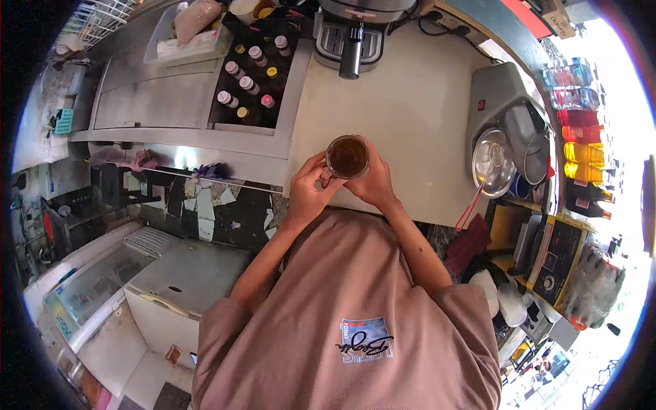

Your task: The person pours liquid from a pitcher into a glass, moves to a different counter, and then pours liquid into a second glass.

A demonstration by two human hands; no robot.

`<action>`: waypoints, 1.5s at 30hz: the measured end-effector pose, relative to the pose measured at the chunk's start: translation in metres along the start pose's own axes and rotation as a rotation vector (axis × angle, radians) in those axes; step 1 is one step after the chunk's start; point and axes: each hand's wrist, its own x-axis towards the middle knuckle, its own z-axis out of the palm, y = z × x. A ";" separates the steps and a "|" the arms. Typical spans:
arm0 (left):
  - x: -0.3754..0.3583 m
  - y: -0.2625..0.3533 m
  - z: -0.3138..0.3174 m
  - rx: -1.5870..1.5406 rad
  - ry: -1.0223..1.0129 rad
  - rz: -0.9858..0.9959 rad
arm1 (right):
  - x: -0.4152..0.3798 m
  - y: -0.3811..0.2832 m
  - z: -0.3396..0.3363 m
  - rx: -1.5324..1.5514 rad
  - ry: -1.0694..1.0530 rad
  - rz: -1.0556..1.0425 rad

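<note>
A clear glass mug (pixel 348 156) of dark brown liquid is held upright in front of my body, near the counter's front edge. My left hand (pixel 311 188) grips it on the left, with fingers closed about the handle. On the other side, my right hand (pixel 375 180) wraps round the glass wall. The mug hides part of the right fingers. Beyond it, an espresso machine (pixel 328 48) with a black-handled portafilter (pixel 351 58) stands at the back of the pale counter (pixel 410 102).
Left of the counter, several capped bottles (pixel 249 85) sit in a recess, with a plastic tub (pixel 188 44) behind. To the right are a metal strainer (pixel 493 164) with a red loop and a grey appliance (pixel 488 102). A chest freezer (pixel 191 273) stands low on the left.
</note>
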 end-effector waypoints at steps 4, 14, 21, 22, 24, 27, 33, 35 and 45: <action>0.015 -0.005 -0.001 -0.033 0.006 -0.064 | 0.019 0.006 0.000 -0.049 -0.021 -0.055; 0.059 -0.017 -0.013 -0.066 -0.017 -0.092 | 0.054 0.023 0.015 -0.028 -0.024 -0.012; 0.081 -0.027 -0.023 -0.102 -0.070 -0.112 | 0.073 0.025 0.026 -0.027 0.038 -0.031; 0.082 -0.027 -0.023 -0.127 -0.068 -0.118 | 0.073 0.024 0.027 -0.024 0.040 -0.033; 0.086 -0.019 -0.029 -0.101 -0.113 -0.166 | 0.076 0.022 0.028 0.019 0.082 -0.058; 0.092 -0.021 -0.034 -0.124 -0.178 -0.187 | 0.078 0.024 0.030 0.008 0.059 -0.031; 0.096 -0.040 -0.039 -0.134 -0.232 -0.111 | 0.078 0.026 0.037 0.056 0.083 -0.035; 0.089 -0.043 -0.032 -0.139 -0.213 -0.165 | 0.075 0.030 0.040 0.044 0.082 -0.041; 0.073 -0.059 -0.010 0.079 0.102 -0.012 | 0.069 0.038 0.045 -0.059 0.164 -0.130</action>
